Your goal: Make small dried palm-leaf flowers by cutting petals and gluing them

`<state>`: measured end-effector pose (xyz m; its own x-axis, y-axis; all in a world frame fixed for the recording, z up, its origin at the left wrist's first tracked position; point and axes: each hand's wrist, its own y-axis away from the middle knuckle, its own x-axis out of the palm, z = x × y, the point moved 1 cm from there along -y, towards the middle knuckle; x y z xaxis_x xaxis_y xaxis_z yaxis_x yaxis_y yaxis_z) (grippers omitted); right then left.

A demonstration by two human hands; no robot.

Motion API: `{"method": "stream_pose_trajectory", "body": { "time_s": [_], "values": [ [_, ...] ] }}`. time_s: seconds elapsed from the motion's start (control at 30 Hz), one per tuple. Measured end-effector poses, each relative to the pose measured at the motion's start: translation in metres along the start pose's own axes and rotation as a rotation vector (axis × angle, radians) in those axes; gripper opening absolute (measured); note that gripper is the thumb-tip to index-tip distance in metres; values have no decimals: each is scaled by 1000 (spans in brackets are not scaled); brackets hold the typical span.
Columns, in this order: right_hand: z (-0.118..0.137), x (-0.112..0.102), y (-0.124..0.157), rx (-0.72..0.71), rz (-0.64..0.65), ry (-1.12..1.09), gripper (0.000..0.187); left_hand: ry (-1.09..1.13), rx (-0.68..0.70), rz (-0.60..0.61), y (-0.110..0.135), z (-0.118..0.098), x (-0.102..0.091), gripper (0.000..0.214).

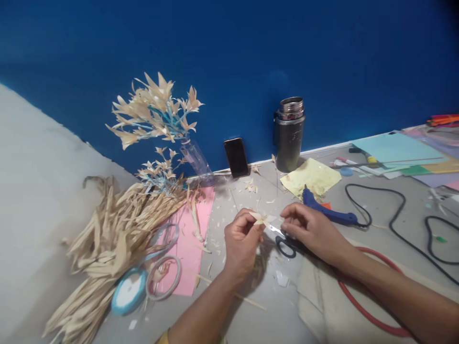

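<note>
Pinched in my left hand [244, 236] is a small pale flower [263, 219] with pointed petals, which looks made of dried husk. My right hand [311, 231] hovers just right of the flower, its fingers loosely curled and apart, with nothing visible in them. Scissors [286, 247] with dark handles show below the right fingers, partly hidden by that hand, their metal blades towards the flower. They seem to lie on the table. A blue glue gun [333, 212] rests beyond the right hand, its nozzle pointing up beside a yellow paper [313, 176].
Dried husks [103, 239], ribbon spools [129, 291] and pink paper [193, 248] lie left. Husk flowers [154, 107] stand in a clear bottle [196, 160] near a phone [235, 157] and flask [289, 138]. A black cord [398, 205] and red hoop [369, 315] are right.
</note>
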<state>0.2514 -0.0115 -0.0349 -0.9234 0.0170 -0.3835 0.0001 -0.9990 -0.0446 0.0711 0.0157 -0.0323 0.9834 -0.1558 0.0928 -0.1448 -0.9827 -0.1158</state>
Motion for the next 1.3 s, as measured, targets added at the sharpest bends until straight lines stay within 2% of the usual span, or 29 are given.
{"method": "stream_pose_trajectory", "body": {
  "time_s": [0.07, 0.17, 0.27, 0.37, 0.47, 0.57, 0.67, 0.8, 0.87, 0.97, 1.07, 1.2, 1.3],
  "values": [
    [0, -1, 0, 2, 19, 10, 20, 44, -64, -12, -2, 3, 0, 18],
    [0, -3, 1, 7, 33, -32, 35, 249, -248, -47, -4, 7, 0, 30],
    [0, -3, 2, 23, 36, -118, 26, 397, -348, -44, -3, 9, 5, 40],
    [-1, 1, 3, 53, 146, -214, 32, 369, -385, 10, 4, 11, 13, 38],
    [-2, 6, 5, 77, 289, -297, 21, 362, -440, 76, 12, 14, 20, 38],
    [-1, 5, 7, 42, 347, -349, 32, 446, -488, 91, 11, 12, 19, 37],
    [-3, -2, 4, 65, 254, -446, 37, 477, -443, 27, -1, 0, 5, 34],
    [-6, -13, -5, 103, 46, -767, 48, 383, -176, -164, -19, -31, -28, 32],
    [-7, -17, -9, 84, -34, -884, 53, 338, -59, -242, -22, -48, -47, 31],
    [-6, -20, -9, 28, -112, -904, 54, 294, 3, -299, -17, -66, -67, 29],
    [-5, -19, -6, -8, -157, -819, 55, 295, -6, -254, -6, -67, -73, 29],
    [-6, -14, -3, 62, -152, -560, 53, 307, -88, -95, 4, -49, -63, 26],
    [-10, -10, -4, 82, -109, -365, 49, 253, -82, -48, 5, -38, -56, 21]
  ]
}}
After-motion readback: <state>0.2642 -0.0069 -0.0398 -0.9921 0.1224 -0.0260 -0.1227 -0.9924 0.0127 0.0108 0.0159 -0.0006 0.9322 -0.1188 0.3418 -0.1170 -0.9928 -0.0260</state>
